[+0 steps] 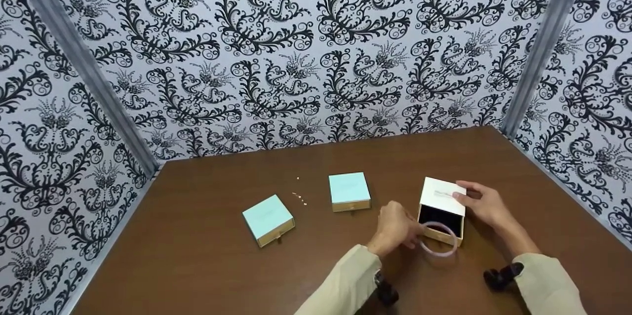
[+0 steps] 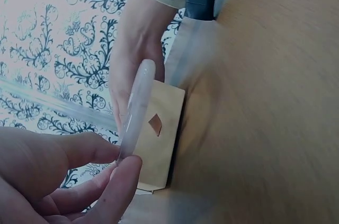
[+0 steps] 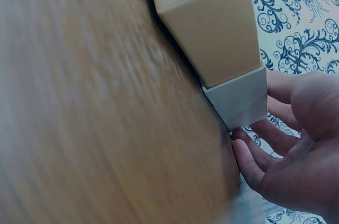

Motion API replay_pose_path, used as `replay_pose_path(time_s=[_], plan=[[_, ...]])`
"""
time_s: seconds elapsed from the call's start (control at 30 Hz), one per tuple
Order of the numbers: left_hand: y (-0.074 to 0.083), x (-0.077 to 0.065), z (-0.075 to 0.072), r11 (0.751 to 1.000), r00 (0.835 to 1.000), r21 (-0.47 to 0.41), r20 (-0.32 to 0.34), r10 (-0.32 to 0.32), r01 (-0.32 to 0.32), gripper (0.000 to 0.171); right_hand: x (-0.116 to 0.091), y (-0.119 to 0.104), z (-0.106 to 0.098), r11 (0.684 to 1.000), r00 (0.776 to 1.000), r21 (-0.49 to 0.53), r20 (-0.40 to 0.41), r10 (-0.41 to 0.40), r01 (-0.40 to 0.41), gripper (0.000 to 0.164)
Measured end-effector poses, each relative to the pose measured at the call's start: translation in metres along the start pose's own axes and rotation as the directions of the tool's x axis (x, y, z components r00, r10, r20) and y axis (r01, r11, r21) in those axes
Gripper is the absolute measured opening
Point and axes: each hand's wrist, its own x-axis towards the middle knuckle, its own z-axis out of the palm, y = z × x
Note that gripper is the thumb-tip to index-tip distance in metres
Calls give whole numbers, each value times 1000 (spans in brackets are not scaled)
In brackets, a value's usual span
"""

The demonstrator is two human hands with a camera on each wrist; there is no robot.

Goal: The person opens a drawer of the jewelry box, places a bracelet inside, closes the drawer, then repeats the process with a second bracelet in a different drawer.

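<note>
My left hand (image 1: 395, 226) pinches a pale, translucent pinkish bangle (image 1: 441, 255) between thumb and fingers. In the left wrist view the bangle (image 2: 139, 102) is seen edge-on, in front of the tan drawer front (image 2: 165, 152) with its small brown tab. That drawer belongs to a white box (image 1: 437, 191) on the table; it is pulled out toward me and its dark lining (image 1: 434, 215) shows. At the right rear corner of the box, my right hand (image 1: 486, 204) grips the white sleeve (image 3: 241, 99), thumb on top in the head view.
Two closed mint-green boxes with gold drawer fronts stand on the brown table (image 1: 197, 255): one box (image 1: 269, 214) at the left, another box (image 1: 348, 186) in the middle. Several tiny pale bits (image 1: 300, 198) lie between them. Patterned wall panels (image 1: 296, 58) surround the table.
</note>
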Motion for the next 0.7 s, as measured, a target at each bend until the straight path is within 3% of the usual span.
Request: replay_pose_path(time_s=[0.37, 0.63, 0.7], plan=[[9, 14, 4, 997, 998, -65, -33, -49, 47, 18, 0, 1, 1, 1000, 1000, 9, 12, 20, -20, 62], [12, 21, 5, 997, 995, -40, -82, -63, 60, 14, 1, 1, 1, 1000, 1000, 6, 7, 22, -22, 61], [12, 22, 5, 999, 993, 12, -107, -42, 44, 14, 1, 0, 1, 1000, 1000, 2, 4, 19, -19, 60]])
